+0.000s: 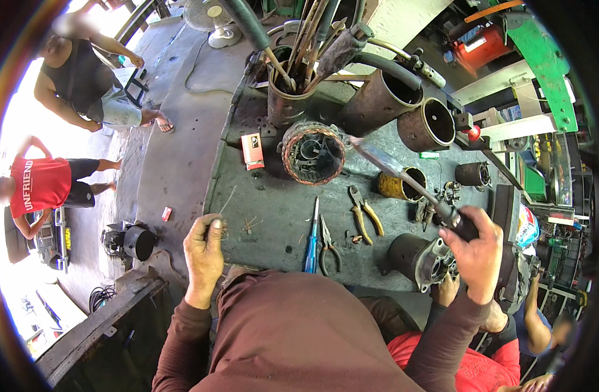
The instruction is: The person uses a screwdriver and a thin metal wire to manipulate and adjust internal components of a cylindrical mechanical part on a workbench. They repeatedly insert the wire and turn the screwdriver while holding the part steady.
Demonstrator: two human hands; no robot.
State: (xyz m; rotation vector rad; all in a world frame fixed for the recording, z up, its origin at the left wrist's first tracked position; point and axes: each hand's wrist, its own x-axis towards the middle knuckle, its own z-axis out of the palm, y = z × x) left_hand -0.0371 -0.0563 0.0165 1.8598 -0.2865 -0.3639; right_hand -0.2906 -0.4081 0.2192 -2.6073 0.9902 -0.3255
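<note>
My left hand pinches a thin pale wire near the bench's front left. My right hand grips the dark handle of a long soldering iron, whose tip reaches up-left to the rim of a round motor stator with copper windings. Left of the stator lies a small red-and-white packet. Below it on the bench are a blue screwdriver, dark-handled long-nose pliers and yellow-handled cutting pliers. A yellow can stands under the iron's shaft.
Metal cylinders and a tool-filled container stand at the back. A dark housing sits front right, beside co-workers' hands and red sleeves. Two people are at the left, near a fan and motor.
</note>
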